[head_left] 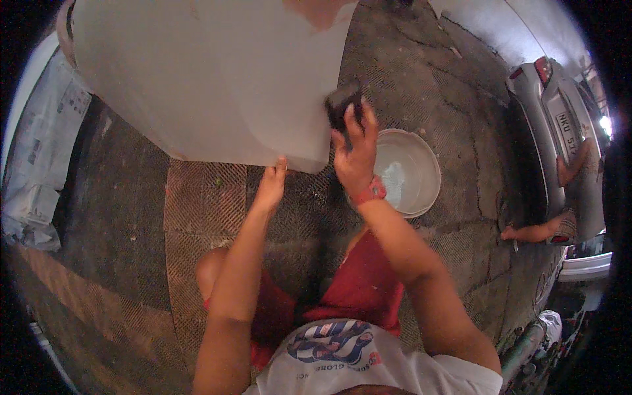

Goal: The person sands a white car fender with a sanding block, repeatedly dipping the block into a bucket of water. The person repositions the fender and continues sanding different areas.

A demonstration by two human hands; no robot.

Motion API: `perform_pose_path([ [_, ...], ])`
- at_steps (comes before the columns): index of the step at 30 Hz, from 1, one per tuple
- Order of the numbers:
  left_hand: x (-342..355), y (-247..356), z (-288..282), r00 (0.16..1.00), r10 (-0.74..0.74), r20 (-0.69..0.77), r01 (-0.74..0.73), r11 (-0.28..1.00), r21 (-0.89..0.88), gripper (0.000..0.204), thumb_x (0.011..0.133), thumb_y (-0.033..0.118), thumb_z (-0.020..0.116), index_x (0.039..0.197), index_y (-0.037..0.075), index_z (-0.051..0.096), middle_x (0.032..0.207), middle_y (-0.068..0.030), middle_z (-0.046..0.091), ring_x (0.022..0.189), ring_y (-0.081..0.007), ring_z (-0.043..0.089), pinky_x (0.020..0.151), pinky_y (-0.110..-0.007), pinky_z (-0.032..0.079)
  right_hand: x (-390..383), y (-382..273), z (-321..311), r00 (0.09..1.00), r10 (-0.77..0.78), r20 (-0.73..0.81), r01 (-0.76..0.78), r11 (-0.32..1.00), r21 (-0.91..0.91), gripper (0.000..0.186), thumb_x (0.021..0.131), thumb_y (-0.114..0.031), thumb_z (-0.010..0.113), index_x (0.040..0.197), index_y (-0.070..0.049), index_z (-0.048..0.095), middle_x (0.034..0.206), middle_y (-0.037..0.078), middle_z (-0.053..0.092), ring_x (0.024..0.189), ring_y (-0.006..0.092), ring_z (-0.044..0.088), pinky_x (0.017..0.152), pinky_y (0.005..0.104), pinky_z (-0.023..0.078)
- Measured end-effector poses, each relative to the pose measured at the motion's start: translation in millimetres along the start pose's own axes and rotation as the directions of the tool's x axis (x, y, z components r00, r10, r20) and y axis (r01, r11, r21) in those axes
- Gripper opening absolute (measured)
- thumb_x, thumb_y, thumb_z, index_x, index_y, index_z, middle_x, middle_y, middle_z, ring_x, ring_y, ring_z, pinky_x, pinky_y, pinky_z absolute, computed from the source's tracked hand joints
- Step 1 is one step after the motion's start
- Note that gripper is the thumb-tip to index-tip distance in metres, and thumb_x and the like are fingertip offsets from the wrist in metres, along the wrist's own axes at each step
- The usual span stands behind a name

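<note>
A large pale grey panel, which looks like a car body panel, is in front of me, with a reddish-brown patch near its far edge. My left hand grips its near lower edge, thumb on the face and the other fingers mostly hidden. At the panel's right edge, my right hand is closed on a dark block, blurred; whether it is a sponge or a sanding block I cannot tell. Just right of that hand is a round whitish basin with cloudy water in it.
Ridged matting and dark, cracked ground lie beneath. At right stands a silver car, with another person's bare limb beside its bumper. Plastic-like sheeting hangs at far left. Assorted clutter sits at lower right.
</note>
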State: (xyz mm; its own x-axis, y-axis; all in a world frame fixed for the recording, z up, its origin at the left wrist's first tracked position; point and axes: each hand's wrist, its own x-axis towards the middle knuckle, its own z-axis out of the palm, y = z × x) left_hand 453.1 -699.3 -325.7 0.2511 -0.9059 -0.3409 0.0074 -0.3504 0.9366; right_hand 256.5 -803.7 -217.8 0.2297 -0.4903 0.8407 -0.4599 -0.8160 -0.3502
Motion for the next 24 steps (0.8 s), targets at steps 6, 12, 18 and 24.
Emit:
perform_pose_path([
  [6,-3.8,-9.6,1.7,0.995,0.096,-0.035,-0.099,0.993,-0.071,0.103,0.11,0.081,0.037,0.168,-0.004,0.039,0.166,-0.021,0.052,0.149,-0.0318,0.054,0.128,-0.048,0.036,45.9,-22.7,2.3,0.994,0.099,-0.049,-0.095,0.993,0.071,0.078,0.097,-0.002,0.077,0.168,-0.02,0.052,0.17,0.021,0.047,0.156,0.0437,0.046,0.128,0.052,0.04],
  [12,16.9,-25.9,-4.8,0.998,0.046,-0.038,-0.045,0.999,0.025,0.102,0.11,0.08,0.04,0.169,-0.002,0.038,0.166,-0.0199,0.053,0.149,-0.0327,0.053,0.129,-0.047,0.034,16.4,-0.2,-7.0,0.983,0.176,0.046,-0.177,0.984,0.022,0.074,0.1,-0.004,0.075,0.169,-0.017,0.051,0.172,0.021,0.046,0.157,0.0421,0.046,0.129,0.0511,0.039],
  [18,1.3,-9.8,3.2,0.997,0.075,-0.009,-0.076,0.995,-0.068,0.096,0.112,0.077,0.044,0.166,-0.003,0.043,0.163,-0.0185,0.055,0.147,-0.0316,0.054,0.128,-0.047,0.035,8.9,-11.0,-22.4,0.992,0.115,-0.043,-0.115,0.993,0.018,0.077,0.097,-0.004,0.08,0.168,-0.02,0.053,0.173,0.021,0.044,0.157,0.0434,0.046,0.129,0.0516,0.04],
  [24,5.1,-7.7,0.5,0.996,0.066,0.056,-0.057,0.986,-0.155,0.099,0.112,0.076,0.044,0.169,-0.004,0.037,0.162,-0.0245,0.053,0.149,-0.0337,0.052,0.129,-0.047,0.035,13.6,-11.2,-4.7,0.999,-0.05,-0.01,0.049,0.995,-0.083,0.071,0.094,0.0,0.08,0.159,-0.023,0.063,0.171,0.019,0.047,0.15,0.0414,0.051,0.124,0.0517,0.043],
])
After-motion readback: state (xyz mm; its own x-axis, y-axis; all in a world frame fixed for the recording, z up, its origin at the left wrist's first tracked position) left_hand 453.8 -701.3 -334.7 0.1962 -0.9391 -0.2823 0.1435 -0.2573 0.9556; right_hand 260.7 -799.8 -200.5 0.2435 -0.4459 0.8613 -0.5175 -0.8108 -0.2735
